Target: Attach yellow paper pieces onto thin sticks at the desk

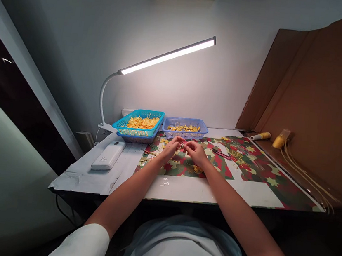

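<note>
My left hand [171, 149] and my right hand [196, 152] meet over the patterned mat, fingertips close together. Between them is a small shiny silvery piece [182, 145], too small to identify. Both hands are closed in a pinch around it. Under my right wrist lies a small yellow bunch [197, 169]. A pair of red-handled pliers or cutters [221, 154] rests to the right of my right hand. Thin sticks or wires [149, 152] lie left of my left hand.
Behind my hands stand a turquoise basket [121, 129] of yellow strips and a blue-purple basket [200, 135] of yellow pieces. A lamp [101, 98] arches above. A white power bank [109, 155] lies left, small yellow bits [238, 155] right. Cardboard [321, 96] walls the right side.
</note>
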The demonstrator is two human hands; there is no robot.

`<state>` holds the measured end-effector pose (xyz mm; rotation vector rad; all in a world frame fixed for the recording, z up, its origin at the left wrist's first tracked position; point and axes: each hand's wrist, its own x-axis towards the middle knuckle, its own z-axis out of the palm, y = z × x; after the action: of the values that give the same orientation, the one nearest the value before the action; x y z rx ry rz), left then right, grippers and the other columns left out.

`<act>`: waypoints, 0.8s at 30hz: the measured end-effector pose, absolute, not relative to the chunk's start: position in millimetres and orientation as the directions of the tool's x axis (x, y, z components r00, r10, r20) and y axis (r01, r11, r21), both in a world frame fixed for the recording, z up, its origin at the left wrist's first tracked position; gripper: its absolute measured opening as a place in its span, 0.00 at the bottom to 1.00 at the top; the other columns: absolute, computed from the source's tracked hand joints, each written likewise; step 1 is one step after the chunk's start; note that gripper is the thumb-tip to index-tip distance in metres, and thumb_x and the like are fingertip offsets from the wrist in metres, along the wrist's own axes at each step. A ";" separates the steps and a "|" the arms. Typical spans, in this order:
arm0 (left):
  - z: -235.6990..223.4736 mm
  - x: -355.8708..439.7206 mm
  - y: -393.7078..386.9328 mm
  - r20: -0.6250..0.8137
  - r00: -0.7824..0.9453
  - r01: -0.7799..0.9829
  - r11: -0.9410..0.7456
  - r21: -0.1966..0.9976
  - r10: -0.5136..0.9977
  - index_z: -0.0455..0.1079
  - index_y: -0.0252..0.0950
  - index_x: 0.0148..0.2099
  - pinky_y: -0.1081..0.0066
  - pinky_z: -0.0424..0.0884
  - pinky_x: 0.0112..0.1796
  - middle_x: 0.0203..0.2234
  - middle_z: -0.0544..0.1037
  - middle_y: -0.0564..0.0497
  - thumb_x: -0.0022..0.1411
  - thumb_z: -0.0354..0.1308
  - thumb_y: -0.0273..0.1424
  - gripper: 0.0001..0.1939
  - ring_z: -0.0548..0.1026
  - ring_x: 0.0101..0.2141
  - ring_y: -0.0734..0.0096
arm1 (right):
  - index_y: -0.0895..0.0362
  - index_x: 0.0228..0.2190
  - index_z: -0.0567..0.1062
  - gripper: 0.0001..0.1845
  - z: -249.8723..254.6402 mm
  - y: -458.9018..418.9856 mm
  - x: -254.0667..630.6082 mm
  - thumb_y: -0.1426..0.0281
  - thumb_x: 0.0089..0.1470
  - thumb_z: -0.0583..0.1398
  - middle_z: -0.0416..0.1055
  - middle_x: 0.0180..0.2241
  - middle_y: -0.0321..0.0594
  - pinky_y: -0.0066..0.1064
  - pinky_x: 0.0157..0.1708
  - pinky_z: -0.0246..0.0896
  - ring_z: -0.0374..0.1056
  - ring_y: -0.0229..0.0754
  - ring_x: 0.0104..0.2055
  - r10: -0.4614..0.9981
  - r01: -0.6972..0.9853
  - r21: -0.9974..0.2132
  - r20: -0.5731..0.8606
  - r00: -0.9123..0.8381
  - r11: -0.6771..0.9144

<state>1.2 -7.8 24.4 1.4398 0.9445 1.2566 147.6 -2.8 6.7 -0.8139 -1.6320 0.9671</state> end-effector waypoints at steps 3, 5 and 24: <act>23.8 0.8 -5.6 0.301 0.140 -0.017 -0.301 0.953 0.943 0.66 0.37 0.34 0.74 0.60 0.31 0.26 0.69 0.55 0.45 0.52 0.28 0.10 0.64 0.28 0.75 | 0.56 0.25 0.70 0.19 8.7 -3.0 147.0 0.53 0.43 0.62 0.70 0.21 0.35 0.27 0.23 0.59 0.64 0.35 0.23 0.889 -0.006 -0.913 0.399 -0.225 0.408; 22.9 -0.3 -3.4 0.351 0.133 -0.019 -0.351 0.936 0.927 0.66 0.36 0.31 0.74 0.61 0.32 0.26 0.69 0.55 0.45 0.56 0.29 0.07 0.65 0.28 0.74 | 0.56 0.25 0.70 0.19 10.6 -3.6 147.7 0.53 0.42 0.62 0.70 0.21 0.35 0.28 0.23 0.58 0.62 0.34 0.22 0.898 -0.019 -0.920 0.386 -0.210 0.391; 18.5 -5.9 4.4 0.477 0.122 0.099 -0.489 0.866 0.870 0.71 0.34 0.28 0.74 0.61 0.28 0.24 0.70 0.52 0.49 0.63 0.41 0.14 0.65 0.28 0.74 | 0.57 0.25 0.74 0.18 13.8 -0.7 153.8 0.54 0.40 0.64 0.74 0.28 0.39 0.32 0.33 0.63 0.68 0.40 0.32 0.905 0.025 -0.916 0.391 -0.169 0.400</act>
<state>-5.9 4.4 18.5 1.7180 0.9479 1.4322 153.8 -0.7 13.8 -0.8604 -1.5351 0.9815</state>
